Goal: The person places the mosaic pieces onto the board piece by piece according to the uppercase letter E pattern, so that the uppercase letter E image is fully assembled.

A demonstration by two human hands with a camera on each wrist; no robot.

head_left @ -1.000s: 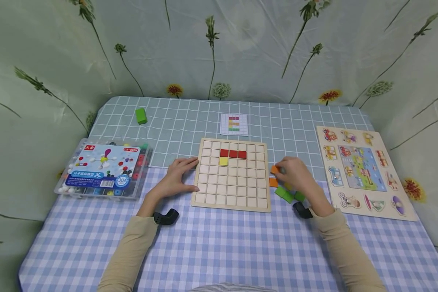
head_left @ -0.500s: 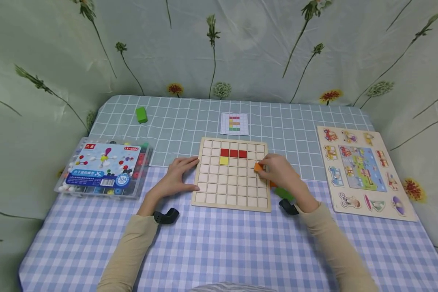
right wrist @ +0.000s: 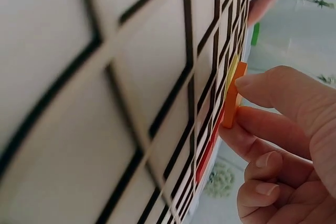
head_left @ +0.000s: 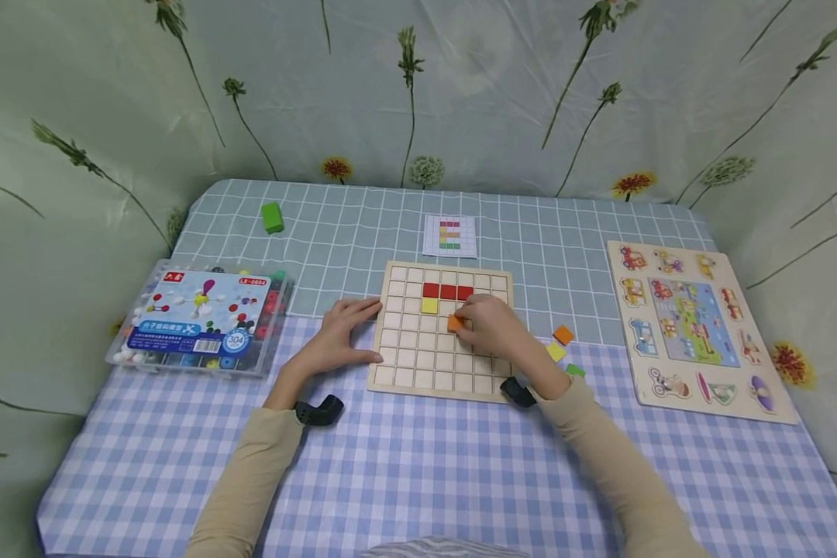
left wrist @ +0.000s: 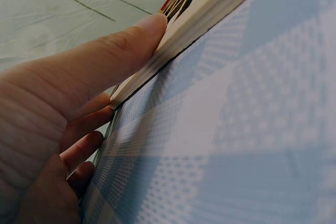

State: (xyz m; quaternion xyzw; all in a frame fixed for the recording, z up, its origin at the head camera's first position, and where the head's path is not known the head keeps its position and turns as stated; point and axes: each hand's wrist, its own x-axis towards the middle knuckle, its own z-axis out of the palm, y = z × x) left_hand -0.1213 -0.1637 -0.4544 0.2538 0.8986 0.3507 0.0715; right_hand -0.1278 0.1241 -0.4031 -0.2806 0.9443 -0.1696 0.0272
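Note:
A wooden grid board [head_left: 425,360] lies in front of me in the head view. Three red tiles [head_left: 449,292] form a row near its top, with a yellow tile [head_left: 429,305] below the leftmost one. My right hand [head_left: 495,327] pinches an orange square tile [head_left: 454,324] between thumb and fingers over the board. In the right wrist view this orange tile [right wrist: 234,98] is tilted on edge, close above the grid. My left hand [head_left: 335,339] rests at the board's left side, its thumb [left wrist: 118,45] against the wooden edge and its other fingers farther along.
Right of the board lie a loose orange tile [head_left: 563,335], a yellow one [head_left: 556,352] and a green one [head_left: 575,371]. A pattern card [head_left: 449,235] sits behind it. A clear parts box [head_left: 195,314] and green block [head_left: 273,218] are left; a picture puzzle [head_left: 728,275] is right.
My right hand has picked up the orange tile beside the board and carried it left over the grid, uncovering loose tiles at the right. My left hand has stayed at the board's edge.

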